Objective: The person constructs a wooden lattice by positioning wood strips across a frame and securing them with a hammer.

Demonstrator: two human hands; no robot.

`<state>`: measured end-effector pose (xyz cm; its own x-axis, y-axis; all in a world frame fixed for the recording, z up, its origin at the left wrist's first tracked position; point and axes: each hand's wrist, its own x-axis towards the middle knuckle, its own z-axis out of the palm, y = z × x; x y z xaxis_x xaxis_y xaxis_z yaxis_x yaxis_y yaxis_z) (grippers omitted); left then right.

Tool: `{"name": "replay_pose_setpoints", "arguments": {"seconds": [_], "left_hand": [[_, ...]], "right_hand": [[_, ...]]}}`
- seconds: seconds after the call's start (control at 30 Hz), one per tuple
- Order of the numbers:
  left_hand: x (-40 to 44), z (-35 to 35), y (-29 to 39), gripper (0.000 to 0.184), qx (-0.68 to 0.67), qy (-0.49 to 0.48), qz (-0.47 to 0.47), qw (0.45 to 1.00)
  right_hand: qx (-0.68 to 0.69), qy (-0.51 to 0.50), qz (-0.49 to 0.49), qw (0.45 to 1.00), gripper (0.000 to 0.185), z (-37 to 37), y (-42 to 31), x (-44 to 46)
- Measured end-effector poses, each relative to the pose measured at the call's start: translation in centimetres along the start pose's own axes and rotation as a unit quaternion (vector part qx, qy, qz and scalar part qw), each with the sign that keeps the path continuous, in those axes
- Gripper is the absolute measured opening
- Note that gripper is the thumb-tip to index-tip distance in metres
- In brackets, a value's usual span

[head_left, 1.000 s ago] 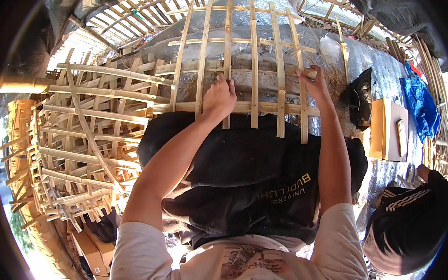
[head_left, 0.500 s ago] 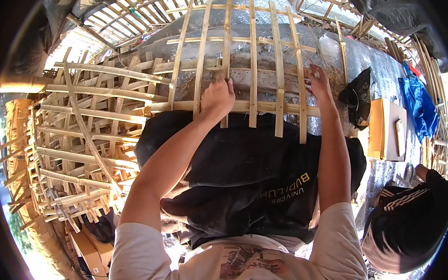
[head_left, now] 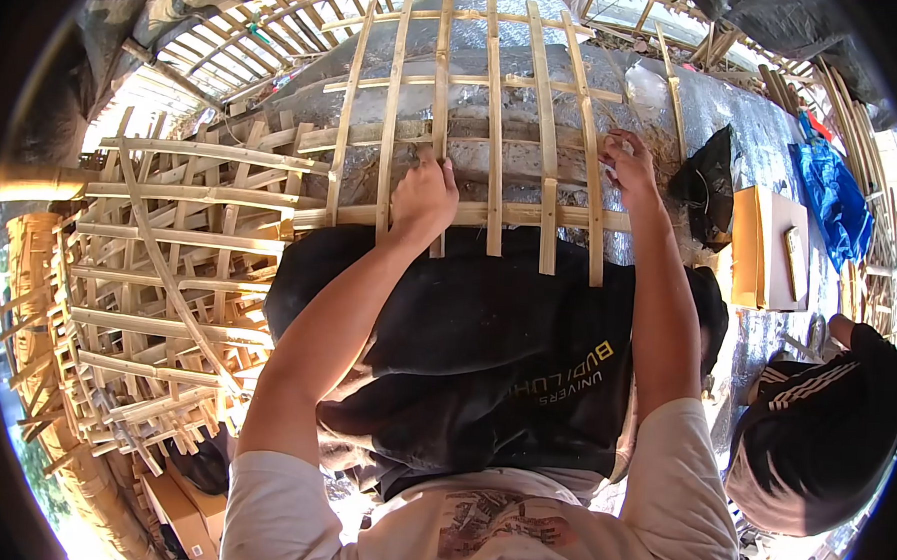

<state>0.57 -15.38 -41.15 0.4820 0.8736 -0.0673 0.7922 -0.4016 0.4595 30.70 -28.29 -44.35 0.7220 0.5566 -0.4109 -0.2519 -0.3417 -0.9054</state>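
A lattice of pale bamboo slats [head_left: 494,132] lies in front of me, long slats crossing several crosspieces. My left hand [head_left: 424,194] is closed in a fist over the third long slat from the left [head_left: 442,70]. A small brownish shape shows just beyond its knuckles; what the fist holds cannot be made out. Beside the rightmost slat of the lattice [head_left: 588,116], my right hand [head_left: 630,170] is raised with curled fingers, thumb and fingertips drawn together. Anything pinched there is too small to name. Black cloth with yellow lettering [head_left: 448,300] covers my lap beneath the near slat ends.
Stacked bamboo lattices [head_left: 179,258] stand at the left. On the right are a cardboard box [head_left: 760,249] with a stick-like piece on it, a black plastic bag [head_left: 708,181] and a blue bag [head_left: 837,212]. Another person's black-clothed knee [head_left: 812,426] is at the lower right.
The whole view has shifted slightly, so the lattice and both hands appear a little further left. Both hands stay at about the same places on the lattice.
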Motion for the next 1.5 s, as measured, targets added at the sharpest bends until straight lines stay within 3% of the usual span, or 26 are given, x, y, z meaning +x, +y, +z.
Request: {"name": "replay_pose_setpoints", "arguments": {"seconds": [0.77, 0.87, 0.97, 1.07, 1.5], "left_hand": [[0.1, -0.7, 0.4, 0.034, -0.010, -0.017, -0.012, 1.000], [0.1, -0.6, 0.4, 0.034, -0.006, -0.015, -0.012, 1.000], [0.2, -0.6, 0.4, 0.035, 0.005, -0.013, -0.012, 1.000], [0.2, -0.6, 0.3, 0.035, 0.008, -0.011, -0.011, 1.000], [0.7, -0.7, 0.2, 0.036, 0.038, -0.012, -0.001, 0.999]], "right_hand": [[-0.012, 0.007, -0.005, 1.000, 0.023, 0.1, 0.5, -0.3], [-0.072, 0.006, -0.013, 0.997, 0.030, 0.1, 0.2, -0.4], [-0.087, 0.051, 0.065, 0.993, 0.046, 0.8, -1.0, -1.9], [-0.114, 0.015, 0.063, 0.991, 0.057, 0.2, -1.2, -2.3], [-0.072, -0.021, -0.060, 0.995, 0.052, 0.2, 1.2, 0.2]]}}
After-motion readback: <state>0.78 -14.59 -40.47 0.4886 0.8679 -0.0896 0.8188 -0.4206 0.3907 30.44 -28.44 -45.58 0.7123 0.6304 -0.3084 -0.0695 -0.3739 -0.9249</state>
